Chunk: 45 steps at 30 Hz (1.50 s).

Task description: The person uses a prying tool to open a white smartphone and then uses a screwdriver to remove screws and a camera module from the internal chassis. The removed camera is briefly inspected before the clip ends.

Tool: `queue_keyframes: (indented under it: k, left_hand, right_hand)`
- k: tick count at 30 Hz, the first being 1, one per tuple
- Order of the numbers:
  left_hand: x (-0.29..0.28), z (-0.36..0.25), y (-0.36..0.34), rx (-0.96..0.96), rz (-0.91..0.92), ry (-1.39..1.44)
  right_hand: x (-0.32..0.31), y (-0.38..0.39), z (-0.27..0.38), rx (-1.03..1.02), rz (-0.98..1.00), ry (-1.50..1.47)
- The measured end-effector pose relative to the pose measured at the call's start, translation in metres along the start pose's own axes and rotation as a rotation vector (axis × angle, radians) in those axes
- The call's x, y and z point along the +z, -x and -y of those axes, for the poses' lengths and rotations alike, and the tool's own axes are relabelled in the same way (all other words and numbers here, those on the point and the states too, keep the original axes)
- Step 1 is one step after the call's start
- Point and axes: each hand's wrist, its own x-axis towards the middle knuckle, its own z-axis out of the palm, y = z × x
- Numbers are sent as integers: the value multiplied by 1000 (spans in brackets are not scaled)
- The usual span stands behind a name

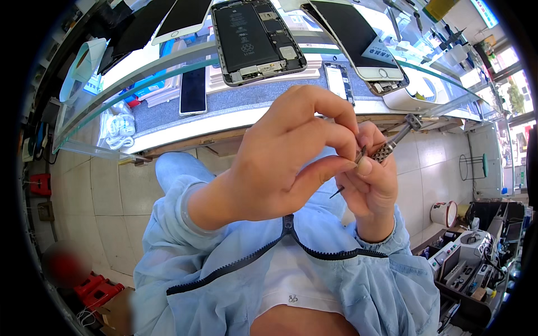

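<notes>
In front of my chest both hands meet at the fingertips. My right hand [372, 187] is closed around a metal screwdriver [385, 150] with a knurled handle. Its wide end points up and to the right, and a thin dark tip sticks out below the fingers. My left hand [280, 154] pinches at a small dark piece [361, 153] beside the handle; its kind is too small to make out. Beyond the hands, an opened phone [246, 39] with its black battery bared lies on the glass counter. To its right rests a white-fronted phone [358, 42], its screen raised from the body.
The glass counter's edge [168, 64] runs across in front of me. Below the glass are a dark-screened phone [193, 92], an opened phone [339, 84] and bagged white cables [119, 127]. Another white phone [182, 19] lies back left. Equipment [471, 252] stands at the lower right.
</notes>
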Motion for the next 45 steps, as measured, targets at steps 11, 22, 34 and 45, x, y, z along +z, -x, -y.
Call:
queue_keyframes:
  k: [11, 22, 34, 45]
  left_hand:
    - [-14, 0, 8, -76, 46, 45]
    - [-11, 4, 2, 172, -9, -60]
    - [-11, 4, 4, 311, -17, -162]
    - [-9, 7, 5, 317, 6, -108]
  right_hand:
    - [-6, -3, 3, 49, -16, -14]
    - [-1, -1, 4, -359, 21, 624]
    - [5, 3, 4, -368, 49, 636]
    - [0, 2, 7, -359, 82, 701]
